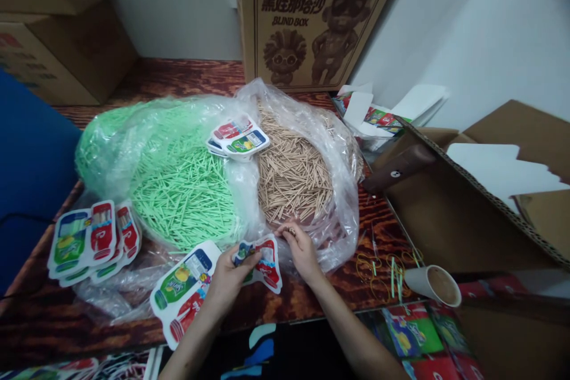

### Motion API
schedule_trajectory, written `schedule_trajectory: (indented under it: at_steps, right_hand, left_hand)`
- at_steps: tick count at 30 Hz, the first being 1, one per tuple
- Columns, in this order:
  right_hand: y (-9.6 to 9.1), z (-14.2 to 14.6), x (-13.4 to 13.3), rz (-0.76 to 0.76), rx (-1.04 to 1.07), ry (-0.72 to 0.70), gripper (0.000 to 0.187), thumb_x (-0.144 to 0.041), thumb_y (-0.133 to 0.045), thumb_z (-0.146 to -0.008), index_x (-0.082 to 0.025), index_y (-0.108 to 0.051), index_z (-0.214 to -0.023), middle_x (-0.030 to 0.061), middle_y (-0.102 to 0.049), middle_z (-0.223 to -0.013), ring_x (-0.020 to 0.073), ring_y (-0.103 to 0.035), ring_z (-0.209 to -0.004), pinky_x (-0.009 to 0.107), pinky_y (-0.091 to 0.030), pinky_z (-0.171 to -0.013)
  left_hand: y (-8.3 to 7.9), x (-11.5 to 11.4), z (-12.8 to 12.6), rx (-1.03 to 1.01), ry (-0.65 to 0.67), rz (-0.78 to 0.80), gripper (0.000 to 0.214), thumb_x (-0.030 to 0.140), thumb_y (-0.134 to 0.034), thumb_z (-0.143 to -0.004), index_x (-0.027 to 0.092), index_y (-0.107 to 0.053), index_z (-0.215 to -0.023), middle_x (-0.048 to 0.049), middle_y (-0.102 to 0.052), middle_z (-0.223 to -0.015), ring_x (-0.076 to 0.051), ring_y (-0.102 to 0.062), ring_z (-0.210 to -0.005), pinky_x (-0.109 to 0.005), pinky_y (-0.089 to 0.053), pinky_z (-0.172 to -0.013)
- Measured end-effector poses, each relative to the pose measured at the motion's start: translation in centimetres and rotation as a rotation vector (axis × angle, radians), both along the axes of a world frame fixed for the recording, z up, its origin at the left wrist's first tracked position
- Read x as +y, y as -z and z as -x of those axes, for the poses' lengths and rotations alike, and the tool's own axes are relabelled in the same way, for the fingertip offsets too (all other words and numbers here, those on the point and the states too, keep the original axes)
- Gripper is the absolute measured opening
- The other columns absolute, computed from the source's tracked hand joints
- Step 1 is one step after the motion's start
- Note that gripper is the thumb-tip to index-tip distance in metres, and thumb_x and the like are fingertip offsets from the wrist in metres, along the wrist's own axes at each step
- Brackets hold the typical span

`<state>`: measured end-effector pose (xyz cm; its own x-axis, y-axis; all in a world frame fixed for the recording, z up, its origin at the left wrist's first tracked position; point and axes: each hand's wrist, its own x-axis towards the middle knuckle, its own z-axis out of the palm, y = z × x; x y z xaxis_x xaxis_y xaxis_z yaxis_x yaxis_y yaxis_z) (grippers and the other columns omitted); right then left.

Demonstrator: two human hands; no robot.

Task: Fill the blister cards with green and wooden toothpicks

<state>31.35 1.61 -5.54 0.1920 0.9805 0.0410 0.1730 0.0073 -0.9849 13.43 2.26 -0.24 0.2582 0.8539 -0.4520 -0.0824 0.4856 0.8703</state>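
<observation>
My left hand (231, 279) grips a bottle-shaped printed card (271, 267), red and green with a white border, between thumb and fingers. Just right of it, my right hand (301, 249) is closed in a pinch, and small brown stick ends show at the fingertips. That hand is at the near edge of a clear plastic bag of short brown sticks (294, 172). Another bag, of light green sticks (187, 196), lies to the left. Partly under my left forearm rests a larger group of bottle-shaped cards (178, 285). More such cards (240, 138) lie on top between the bags.
Several cards (82, 240) are stacked at the left. A printed carton (312, 24) stands behind the bags. At the right are an open cardboard box (427, 208), a brown tube (401, 169), a paper cup (431, 285) and loose rubber bands (374, 267).
</observation>
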Motion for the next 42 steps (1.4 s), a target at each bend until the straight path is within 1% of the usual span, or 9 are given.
schedule_trajectory:
  at_steps: [6, 11, 17, 26, 32, 35, 38, 40, 42]
  right_hand:
    - [0.4, 0.1, -0.1, 0.011, 0.012, 0.011, 0.013, -0.026, -0.047, -0.089, -0.022, -0.058, -0.085, 0.0012, -0.065, -0.08, 0.0173, -0.062, -0.081, 0.029, -0.046, -0.078]
    - [0.4, 0.2, -0.1, 0.018, -0.012, 0.017, 0.014, -0.027, -0.046, -0.09, -0.022, -0.058, -0.086, 0.0014, -0.065, -0.081, 0.0177, -0.062, -0.082, 0.029, -0.046, -0.079]
    - [0.1, 0.2, 0.0, 0.013, -0.039, 0.014, 0.014, -0.026, -0.046, -0.09, -0.021, -0.059, -0.086, 0.0013, -0.065, -0.08, 0.0176, -0.062, -0.081, 0.029, -0.045, -0.078]
    - [-0.1, 0.3, -0.1, 0.004, -0.028, 0.021, 0.015, -0.028, -0.047, -0.09, -0.021, -0.059, -0.086, 0.0016, -0.065, -0.08, 0.0177, -0.061, -0.08, 0.029, -0.046, -0.078]
    - [0.1, 0.2, -0.1, 0.036, 0.002, 0.02, 0.014, -0.031, -0.049, -0.089, -0.022, -0.059, -0.085, 0.0017, -0.065, -0.079, 0.0183, -0.061, -0.08, 0.029, -0.046, -0.078]
    - [-1.0, -0.2, 0.4, 0.063, 0.173, 0.054, 0.012, -0.033, -0.052, -0.087, -0.022, -0.057, -0.087, 0.0014, -0.066, -0.077, 0.0186, -0.064, -0.077, 0.031, -0.048, -0.076]
    - [-3.4, -0.9, 1.7, 0.04, 0.433, 0.113, 0.012, -0.035, -0.051, -0.088, -0.023, -0.052, -0.089, 0.0006, -0.064, -0.074, 0.019, -0.065, -0.072, 0.034, -0.051, -0.072]
    - [-5.1, -1.5, 2.8, 0.039, 0.519, 0.08, 0.013, -0.036, -0.053, -0.086, -0.024, -0.051, -0.09, 0.0005, -0.063, -0.074, 0.0191, -0.065, -0.072, 0.034, -0.052, -0.069]
    - [-6.1, -2.1, 3.9, 0.066, 0.527, 0.028, 0.015, -0.036, -0.056, -0.084, -0.023, -0.052, -0.09, 0.0002, -0.061, -0.072, 0.0175, -0.063, -0.066, 0.032, -0.052, -0.064]
  left_hand:
    - [0.6, 0.0, 0.2, 0.027, -0.014, 0.0, 0.029, 0.039, -0.079, -0.061, 0.014, -0.066, -0.07, 0.0001, -0.066, -0.065, -0.013, -0.057, -0.058, -0.023, -0.047, -0.057]
    - [0.5, -0.2, 0.3, 0.018, -0.022, 0.006, 0.028, 0.038, -0.078, -0.062, 0.014, -0.068, -0.074, -0.0013, -0.068, -0.069, -0.015, -0.059, -0.062, -0.025, -0.05, -0.06]
    - [0.4, -0.4, 0.3, 0.008, -0.02, 0.041, 0.029, 0.039, -0.078, -0.063, 0.014, -0.068, -0.074, -0.0001, -0.067, -0.067, -0.014, -0.058, -0.06, -0.024, -0.049, -0.059]
    - [0.5, -0.1, -0.3, 0.011, -0.002, -0.012, 0.029, 0.038, -0.076, -0.065, 0.014, -0.07, -0.079, -0.0026, -0.069, -0.073, -0.017, -0.061, -0.067, -0.027, -0.05, -0.065]
    - [0.6, 0.0, -0.5, 0.027, 0.002, -0.054, 0.024, 0.036, -0.076, -0.065, 0.015, -0.07, -0.075, -0.0005, -0.068, -0.07, -0.016, -0.06, -0.065, -0.026, -0.048, -0.065]
    - [0.5, 0.1, -0.7, 0.042, 0.011, -0.083, 0.023, 0.035, -0.074, -0.067, 0.014, -0.07, -0.075, -0.0009, -0.068, -0.07, -0.016, -0.059, -0.065, -0.026, -0.048, -0.064]
    - [0.2, 0.3, -1.0, 0.111, 0.025, -0.159, 0.021, 0.036, -0.072, -0.069, 0.015, -0.07, -0.072, -0.0004, -0.065, -0.066, -0.016, -0.057, -0.064, -0.024, -0.045, -0.062]
    - [0.0, 0.5, -1.1, 0.145, 0.033, -0.211, 0.021, 0.037, -0.072, -0.069, 0.015, -0.069, -0.07, -0.0001, -0.064, -0.066, -0.016, -0.056, -0.065, -0.024, -0.044, -0.062]
    - [-0.2, 0.7, -1.2, 0.144, 0.034, -0.23, 0.021, 0.037, -0.072, -0.069, 0.016, -0.069, -0.069, 0.0001, -0.064, -0.066, -0.017, -0.056, -0.065, -0.024, -0.043, -0.063]
